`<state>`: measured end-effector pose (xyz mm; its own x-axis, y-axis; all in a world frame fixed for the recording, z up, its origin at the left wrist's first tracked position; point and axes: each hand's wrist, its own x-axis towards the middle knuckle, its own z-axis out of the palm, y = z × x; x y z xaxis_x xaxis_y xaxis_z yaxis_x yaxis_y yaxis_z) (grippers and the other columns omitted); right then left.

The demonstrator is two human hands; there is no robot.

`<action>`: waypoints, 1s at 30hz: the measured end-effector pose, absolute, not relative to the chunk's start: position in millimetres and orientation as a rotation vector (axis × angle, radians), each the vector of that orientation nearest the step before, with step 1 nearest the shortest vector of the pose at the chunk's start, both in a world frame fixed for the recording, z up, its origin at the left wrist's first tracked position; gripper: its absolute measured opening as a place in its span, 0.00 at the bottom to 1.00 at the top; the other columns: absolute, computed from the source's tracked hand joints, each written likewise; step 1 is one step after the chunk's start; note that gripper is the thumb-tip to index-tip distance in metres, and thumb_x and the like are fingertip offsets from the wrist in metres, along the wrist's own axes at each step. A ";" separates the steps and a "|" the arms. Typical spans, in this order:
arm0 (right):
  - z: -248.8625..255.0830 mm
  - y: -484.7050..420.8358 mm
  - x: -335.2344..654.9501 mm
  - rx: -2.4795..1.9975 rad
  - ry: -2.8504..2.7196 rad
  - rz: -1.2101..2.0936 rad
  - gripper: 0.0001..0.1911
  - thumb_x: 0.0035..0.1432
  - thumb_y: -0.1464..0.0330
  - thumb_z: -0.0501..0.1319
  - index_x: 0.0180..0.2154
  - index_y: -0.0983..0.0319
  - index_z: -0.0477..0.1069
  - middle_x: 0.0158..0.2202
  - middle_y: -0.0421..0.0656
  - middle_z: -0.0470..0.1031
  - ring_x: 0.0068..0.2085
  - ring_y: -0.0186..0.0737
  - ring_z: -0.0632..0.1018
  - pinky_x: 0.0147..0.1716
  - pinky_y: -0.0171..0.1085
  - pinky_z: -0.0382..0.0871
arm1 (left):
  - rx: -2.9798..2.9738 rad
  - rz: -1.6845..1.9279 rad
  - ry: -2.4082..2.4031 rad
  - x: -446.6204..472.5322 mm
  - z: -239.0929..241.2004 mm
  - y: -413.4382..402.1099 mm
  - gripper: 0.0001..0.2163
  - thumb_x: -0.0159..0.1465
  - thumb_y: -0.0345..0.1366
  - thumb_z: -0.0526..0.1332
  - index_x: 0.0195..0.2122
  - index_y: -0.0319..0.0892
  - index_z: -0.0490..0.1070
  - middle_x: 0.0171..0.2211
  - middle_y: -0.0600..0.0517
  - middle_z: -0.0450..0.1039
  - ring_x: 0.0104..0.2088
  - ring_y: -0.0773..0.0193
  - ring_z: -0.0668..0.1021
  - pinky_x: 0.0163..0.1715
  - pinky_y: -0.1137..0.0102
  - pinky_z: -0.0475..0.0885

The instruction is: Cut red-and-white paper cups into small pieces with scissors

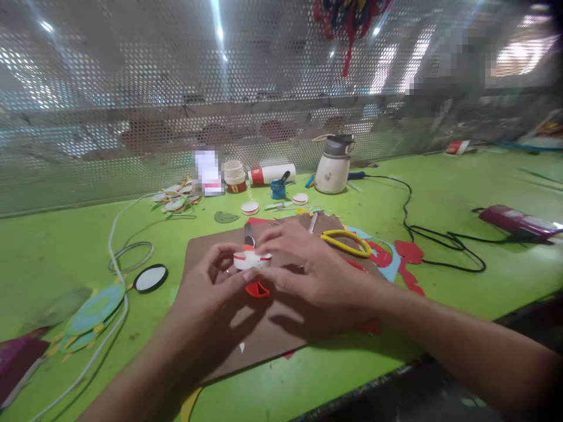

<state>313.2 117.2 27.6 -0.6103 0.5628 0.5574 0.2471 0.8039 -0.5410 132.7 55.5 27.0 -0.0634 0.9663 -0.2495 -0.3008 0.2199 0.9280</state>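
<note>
scissors (347,242) right, cable (115,258) left, mesh wall (132,105) behind

The left hand (211,288) and right hand (308,274) were bare, both forearms (444,331) unsleeved; a thin ring (227,272) sat on a left finger just behind the grip.

Green table (440,193), brown board (281,334), white jug (332,171)

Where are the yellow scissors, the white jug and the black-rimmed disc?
Scissors (352,248), head view, on the yellow handle loop.
Jug (331,174), head view, on its white body.
Disc (150,278), head view, on its pale centre.
</note>
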 end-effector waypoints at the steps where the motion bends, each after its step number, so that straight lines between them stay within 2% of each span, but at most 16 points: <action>1: 24.7 118.2 310.9 -0.575 -2.220 0.580 0.07 0.67 0.69 0.64 0.46 0.63 0.78 0.50 0.50 0.79 0.56 0.47 0.75 0.57 0.50 0.69 | 0.754 1.219 1.174 134.2 28.2 54.5 0.18 0.53 0.37 0.75 0.42 0.49 0.71 0.44 0.51 0.78 0.40 0.56 0.81 0.35 0.64 0.78; 3: 18.9 119.8 307.4 -0.533 -2.138 0.651 0.04 0.66 0.71 0.64 0.40 0.61 0.79 0.47 0.48 0.80 0.52 0.45 0.76 0.54 0.49 0.71 | 0.714 1.211 1.196 136.6 29.8 53.0 0.19 0.53 0.37 0.76 0.42 0.50 0.71 0.45 0.52 0.77 0.39 0.57 0.81 0.36 0.61 0.78; 5: 14.2 121.2 305.8 -0.518 -2.084 0.690 0.05 0.66 0.72 0.64 0.36 0.59 0.78 0.43 0.45 0.80 0.48 0.43 0.78 0.51 0.47 0.72 | 0.683 1.201 1.205 137.6 29.9 52.2 0.20 0.52 0.37 0.77 0.41 0.51 0.72 0.45 0.54 0.77 0.39 0.59 0.80 0.38 0.58 0.79; 10: 12.9 123.9 307.3 -0.541 -2.047 0.825 0.07 0.64 0.72 0.65 0.32 0.59 0.78 0.37 0.43 0.80 0.45 0.43 0.78 0.50 0.46 0.72 | 0.717 1.161 1.181 132.8 23.4 55.4 0.20 0.51 0.37 0.78 0.42 0.50 0.72 0.41 0.54 0.78 0.39 0.57 0.81 0.40 0.56 0.80; 13: 16.3 127.0 310.8 -0.577 -2.050 0.966 0.03 0.63 0.69 0.66 0.37 0.60 0.80 0.39 0.43 0.82 0.43 0.42 0.80 0.47 0.44 0.73 | 0.800 1.152 1.162 126.7 18.5 59.1 0.18 0.54 0.37 0.77 0.43 0.47 0.73 0.42 0.50 0.79 0.42 0.54 0.82 0.43 0.55 0.79; 16: 16.2 132.3 315.1 -0.638 -2.007 1.096 0.08 0.66 0.65 0.64 0.43 0.61 0.80 0.41 0.44 0.82 0.41 0.42 0.81 0.43 0.41 0.75 | 0.819 1.151 1.121 121.5 16.0 62.0 0.18 0.55 0.35 0.77 0.43 0.46 0.74 0.43 0.47 0.81 0.43 0.50 0.84 0.46 0.51 0.79; 18: 13.2 136.0 317.5 -0.688 -1.960 1.152 0.10 0.67 0.63 0.62 0.42 0.62 0.79 0.39 0.44 0.82 0.40 0.42 0.81 0.41 0.41 0.75 | 0.787 1.159 1.094 118.7 14.6 63.7 0.18 0.54 0.34 0.77 0.44 0.46 0.73 0.44 0.48 0.81 0.43 0.48 0.84 0.47 0.47 0.78; 21: 7.5 138.6 319.6 -0.741 -1.918 1.231 0.09 0.65 0.64 0.63 0.41 0.62 0.78 0.38 0.44 0.81 0.38 0.41 0.80 0.39 0.40 0.74 | 0.761 1.180 1.044 114.4 10.4 67.8 0.20 0.54 0.32 0.77 0.46 0.47 0.74 0.46 0.47 0.81 0.43 0.48 0.85 0.46 0.46 0.79; 25: 3.7 134.1 319.1 -0.734 -1.924 1.371 0.11 0.62 0.68 0.65 0.46 0.63 0.78 0.32 0.40 0.78 0.33 0.38 0.78 0.36 0.38 0.73 | 0.755 1.184 0.976 109.3 2.8 74.0 0.21 0.56 0.33 0.76 0.50 0.47 0.75 0.48 0.44 0.82 0.46 0.48 0.85 0.50 0.48 0.78; 27: 2.5 130.0 317.7 -0.712 -1.906 1.435 0.13 0.62 0.68 0.65 0.48 0.62 0.77 0.31 0.39 0.77 0.33 0.37 0.78 0.36 0.38 0.73 | 0.782 1.180 0.961 108.5 0.9 75.1 0.17 0.57 0.33 0.75 0.48 0.45 0.77 0.48 0.42 0.83 0.49 0.48 0.84 0.55 0.49 0.75; 30: -0.4 125.9 315.3 -0.684 -1.839 1.514 0.11 0.64 0.66 0.66 0.47 0.61 0.77 0.36 0.41 0.79 0.38 0.39 0.80 0.40 0.39 0.74 | 0.806 1.174 0.953 109.1 0.6 73.6 0.09 0.60 0.34 0.74 0.41 0.43 0.78 0.45 0.43 0.84 0.49 0.51 0.84 0.58 0.52 0.73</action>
